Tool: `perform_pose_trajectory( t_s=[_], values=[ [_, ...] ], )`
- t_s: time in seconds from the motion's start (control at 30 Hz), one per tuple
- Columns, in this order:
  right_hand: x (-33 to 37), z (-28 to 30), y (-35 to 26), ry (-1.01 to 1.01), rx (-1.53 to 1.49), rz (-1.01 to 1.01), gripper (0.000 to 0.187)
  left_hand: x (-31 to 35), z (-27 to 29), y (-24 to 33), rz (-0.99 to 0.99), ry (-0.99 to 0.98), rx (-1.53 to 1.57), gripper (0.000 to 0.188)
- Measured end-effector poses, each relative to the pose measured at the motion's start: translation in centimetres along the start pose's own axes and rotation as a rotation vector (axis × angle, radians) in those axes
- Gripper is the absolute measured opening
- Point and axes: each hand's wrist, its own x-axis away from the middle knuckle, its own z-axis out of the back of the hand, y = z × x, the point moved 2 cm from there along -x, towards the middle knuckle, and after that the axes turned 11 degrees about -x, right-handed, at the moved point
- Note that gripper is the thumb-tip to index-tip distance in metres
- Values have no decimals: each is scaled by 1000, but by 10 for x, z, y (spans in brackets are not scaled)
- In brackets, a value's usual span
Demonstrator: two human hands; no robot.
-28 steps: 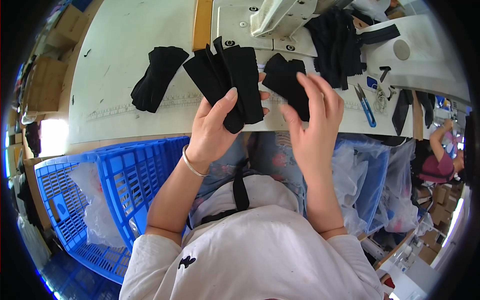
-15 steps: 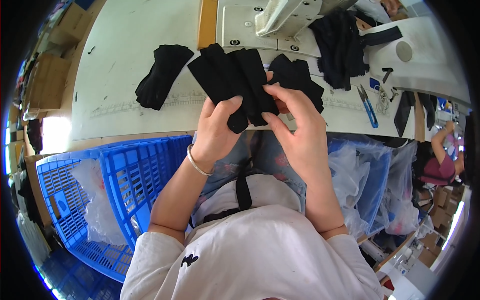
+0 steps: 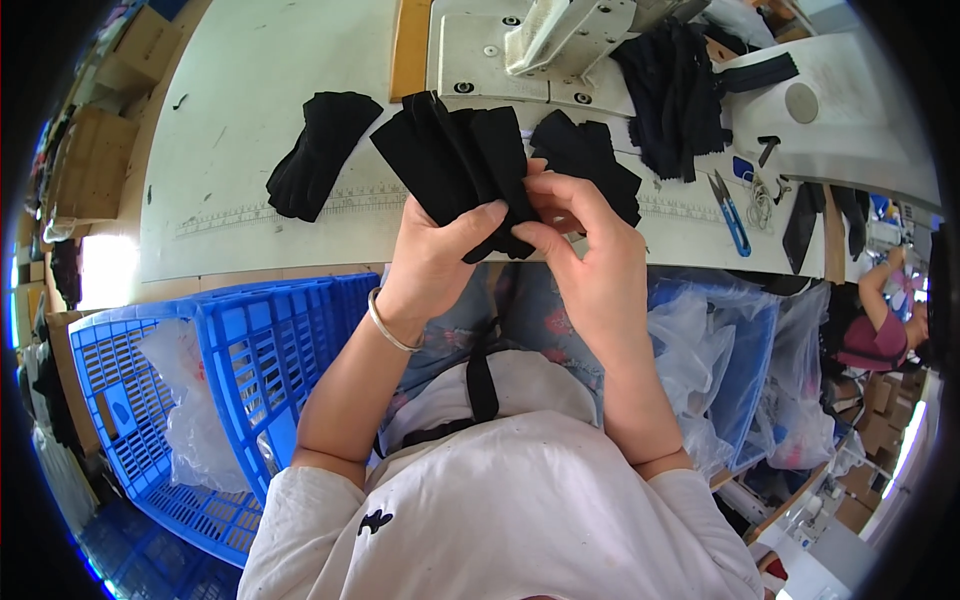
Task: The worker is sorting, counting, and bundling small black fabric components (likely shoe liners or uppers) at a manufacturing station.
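A fanned bunch of black fabric pieces [image 3: 440, 160] is held up over the table's near edge between both hands. My left hand [image 3: 440, 245] is closed round its lower left part, thumb across the front. On the other side my right hand [image 3: 590, 235] pinches the right edge of the bunch with thumb and fingers. Left of it lies a stack of black fabric pieces [image 3: 322, 155] on the table. Another black stack [image 3: 590, 160] lies behind my right hand, partly hidden by it. The fingertips behind the bunch are hidden.
A white sewing machine [image 3: 570, 40] stands at the back of the table [image 3: 240, 70]. Blue thread snips [image 3: 732, 215] and a dark fabric heap [image 3: 675, 100] lie to the right. Blue crates [image 3: 215, 370] flank my lap. A co-worker [image 3: 875, 320] is at far right.
The bunch has been squeezed narrower at its lower end, and its pieces overlap differently. My left thumb has moved right across it. Both hands still hold it.
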Motion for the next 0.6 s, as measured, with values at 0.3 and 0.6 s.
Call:
perform_pose_trajectory(
  t_s=[0.3,0.6],
  values=[
    [1,2,3,136,188,145,20,2,-1,-1,48,35,24,29],
    [-2,4,4,37,156,61,29,3,-1,-4,-10,47,34,24]
  ],
)
